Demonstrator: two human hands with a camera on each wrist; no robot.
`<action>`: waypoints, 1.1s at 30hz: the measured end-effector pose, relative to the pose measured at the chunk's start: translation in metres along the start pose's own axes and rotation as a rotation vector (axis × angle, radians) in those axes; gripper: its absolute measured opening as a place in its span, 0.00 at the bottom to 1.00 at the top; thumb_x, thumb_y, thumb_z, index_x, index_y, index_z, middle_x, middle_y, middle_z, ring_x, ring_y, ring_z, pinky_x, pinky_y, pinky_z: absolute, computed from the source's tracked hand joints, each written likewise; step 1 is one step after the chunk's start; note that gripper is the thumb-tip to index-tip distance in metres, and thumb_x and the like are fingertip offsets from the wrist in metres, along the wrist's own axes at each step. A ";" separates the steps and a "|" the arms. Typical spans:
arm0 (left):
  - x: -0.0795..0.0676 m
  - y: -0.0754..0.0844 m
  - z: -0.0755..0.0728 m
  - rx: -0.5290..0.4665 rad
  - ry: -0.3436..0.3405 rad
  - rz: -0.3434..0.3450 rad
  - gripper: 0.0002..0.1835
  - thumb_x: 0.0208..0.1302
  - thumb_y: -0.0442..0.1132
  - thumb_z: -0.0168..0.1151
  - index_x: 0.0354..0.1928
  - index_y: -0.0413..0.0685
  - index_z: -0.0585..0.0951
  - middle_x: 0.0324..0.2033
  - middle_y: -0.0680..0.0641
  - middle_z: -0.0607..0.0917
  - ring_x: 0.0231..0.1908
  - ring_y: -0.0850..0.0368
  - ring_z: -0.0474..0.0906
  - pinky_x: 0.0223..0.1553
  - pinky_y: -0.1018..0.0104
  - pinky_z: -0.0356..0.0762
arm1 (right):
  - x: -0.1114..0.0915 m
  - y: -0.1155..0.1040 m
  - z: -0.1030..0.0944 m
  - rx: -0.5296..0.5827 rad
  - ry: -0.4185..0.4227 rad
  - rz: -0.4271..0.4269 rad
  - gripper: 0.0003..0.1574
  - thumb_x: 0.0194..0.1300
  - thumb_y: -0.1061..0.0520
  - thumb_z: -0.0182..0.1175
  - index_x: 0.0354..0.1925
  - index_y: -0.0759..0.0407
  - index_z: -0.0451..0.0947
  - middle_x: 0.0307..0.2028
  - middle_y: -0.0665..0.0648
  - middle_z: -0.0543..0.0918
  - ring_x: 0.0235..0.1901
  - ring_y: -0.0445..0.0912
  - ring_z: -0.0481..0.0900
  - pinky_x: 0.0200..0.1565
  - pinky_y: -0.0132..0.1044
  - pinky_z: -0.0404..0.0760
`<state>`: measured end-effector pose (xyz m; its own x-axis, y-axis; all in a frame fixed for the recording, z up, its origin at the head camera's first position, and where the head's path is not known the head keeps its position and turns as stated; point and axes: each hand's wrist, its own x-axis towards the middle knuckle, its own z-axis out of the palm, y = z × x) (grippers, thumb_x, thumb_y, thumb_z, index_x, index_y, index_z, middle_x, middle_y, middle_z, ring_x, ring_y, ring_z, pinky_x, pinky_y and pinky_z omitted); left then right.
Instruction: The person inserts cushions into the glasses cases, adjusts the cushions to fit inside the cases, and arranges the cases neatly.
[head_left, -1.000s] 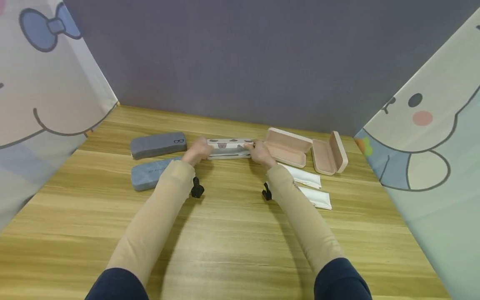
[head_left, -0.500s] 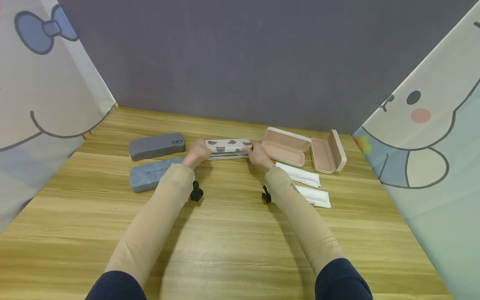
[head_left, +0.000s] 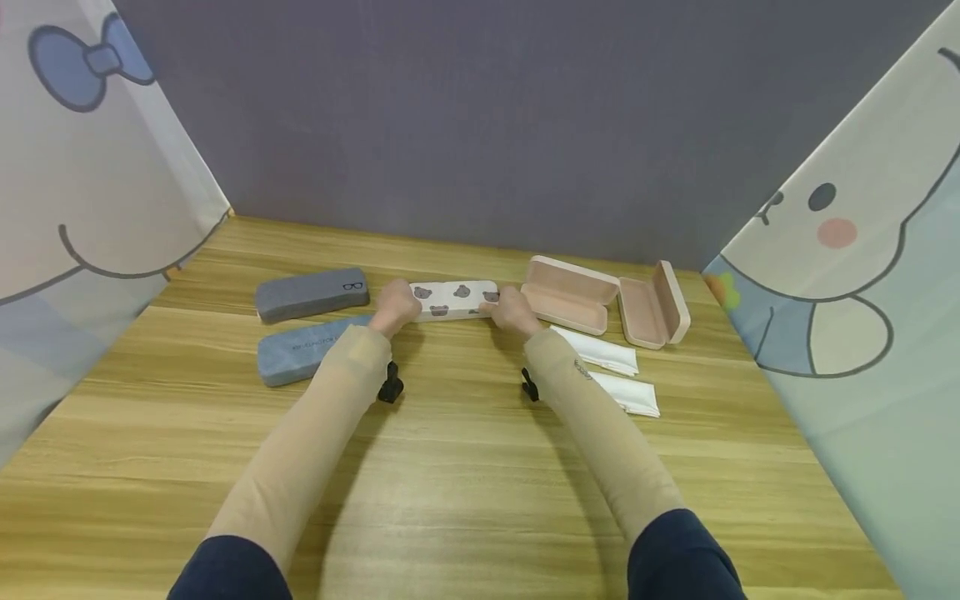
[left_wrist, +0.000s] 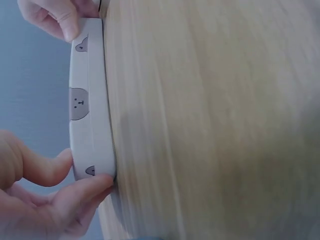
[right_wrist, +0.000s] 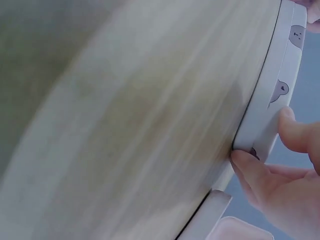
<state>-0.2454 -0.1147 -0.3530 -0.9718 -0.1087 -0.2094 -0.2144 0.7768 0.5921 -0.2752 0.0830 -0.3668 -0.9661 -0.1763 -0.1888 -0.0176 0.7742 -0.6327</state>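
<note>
A white glasses case [head_left: 453, 300] printed with grey bear faces lies closed on the wooden table, toward the back. My left hand [head_left: 396, 307] holds its left end. In the left wrist view, the thumb is at the lid's edge and the fingers [left_wrist: 95, 185] are at the corner close to the tabletop. At the other end, my right hand [head_left: 513, 311] grips the case with thumb on top and fingertips [right_wrist: 242, 157] at the lower corner. The lid's seam shows as a thin line along the front side.
Left of the hands lie a dark grey glasses case [head_left: 311, 295] and a blue glasses case [head_left: 292, 352], both closed. To the right, two pink cases stand open, one long [head_left: 568, 310], one turned sideways [head_left: 641, 312]. Two folded white cloths [head_left: 600, 350] lie in front of them.
The bear-print case's lid, raised earlier with the inside showing, has come down toward me and now covers the case. Both hands have stayed at its ends.
</note>
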 end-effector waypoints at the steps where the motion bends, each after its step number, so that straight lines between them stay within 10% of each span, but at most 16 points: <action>1: 0.001 0.001 0.000 0.005 0.012 -0.001 0.14 0.54 0.23 0.45 0.18 0.48 0.60 0.19 0.49 0.65 0.19 0.59 0.58 0.18 0.72 0.58 | 0.001 -0.001 0.000 0.013 -0.003 -0.006 0.35 0.71 0.51 0.55 0.67 0.69 0.60 0.66 0.66 0.69 0.67 0.57 0.66 0.68 0.48 0.65; 9: 0.012 0.001 0.003 -0.021 0.087 -0.042 0.18 0.56 0.23 0.46 0.15 0.49 0.58 0.17 0.50 0.62 0.18 0.59 0.57 0.18 0.72 0.58 | 0.014 -0.010 0.003 -0.032 -0.030 -0.011 0.37 0.73 0.52 0.50 0.70 0.73 0.53 0.69 0.69 0.62 0.68 0.57 0.64 0.65 0.45 0.68; 13: 0.015 -0.002 0.001 -0.084 0.105 -0.083 0.15 0.57 0.22 0.45 0.19 0.48 0.61 0.18 0.49 0.63 0.17 0.60 0.57 0.17 0.72 0.59 | 0.024 -0.018 0.007 -0.104 -0.014 -0.012 0.29 0.72 0.53 0.50 0.62 0.72 0.65 0.54 0.66 0.76 0.42 0.50 0.75 0.43 0.37 0.73; 17: 0.019 -0.005 -0.005 -0.089 0.142 -0.067 0.08 0.57 0.23 0.44 0.26 0.40 0.68 0.22 0.46 0.66 0.18 0.58 0.59 0.18 0.70 0.60 | 0.035 -0.028 0.009 -0.114 -0.023 -0.003 0.20 0.73 0.53 0.50 0.48 0.70 0.75 0.29 0.56 0.70 0.22 0.43 0.61 0.28 0.33 0.64; 24: 0.031 -0.006 -0.011 -0.036 0.141 -0.084 0.09 0.62 0.25 0.45 0.25 0.41 0.68 0.23 0.45 0.68 0.17 0.59 0.58 0.19 0.70 0.61 | 0.043 -0.035 0.009 -0.137 0.015 -0.034 0.22 0.72 0.53 0.51 0.54 0.70 0.73 0.49 0.62 0.79 0.38 0.46 0.73 0.43 0.32 0.73; 30: 0.039 -0.004 -0.012 -0.034 0.154 -0.133 0.11 0.65 0.27 0.45 0.40 0.33 0.78 0.28 0.43 0.74 0.17 0.60 0.58 0.19 0.71 0.60 | 0.074 -0.034 0.021 -0.164 -0.002 0.011 0.17 0.72 0.52 0.51 0.35 0.63 0.77 0.23 0.53 0.69 0.19 0.41 0.63 0.24 0.31 0.67; 33: 0.040 -0.005 -0.012 -0.029 0.139 -0.133 0.15 0.65 0.27 0.45 0.47 0.31 0.79 0.38 0.38 0.80 0.21 0.57 0.63 0.21 0.70 0.63 | 0.109 -0.016 0.031 -0.155 -0.028 -0.009 0.21 0.71 0.46 0.52 0.32 0.62 0.77 0.25 0.54 0.73 0.19 0.41 0.63 0.24 0.33 0.70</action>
<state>-0.2848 -0.1305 -0.3552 -0.9385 -0.2950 -0.1792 -0.3426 0.7321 0.5888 -0.3718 0.0329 -0.4008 -0.9582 -0.1990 -0.2055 -0.0681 0.8565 -0.5116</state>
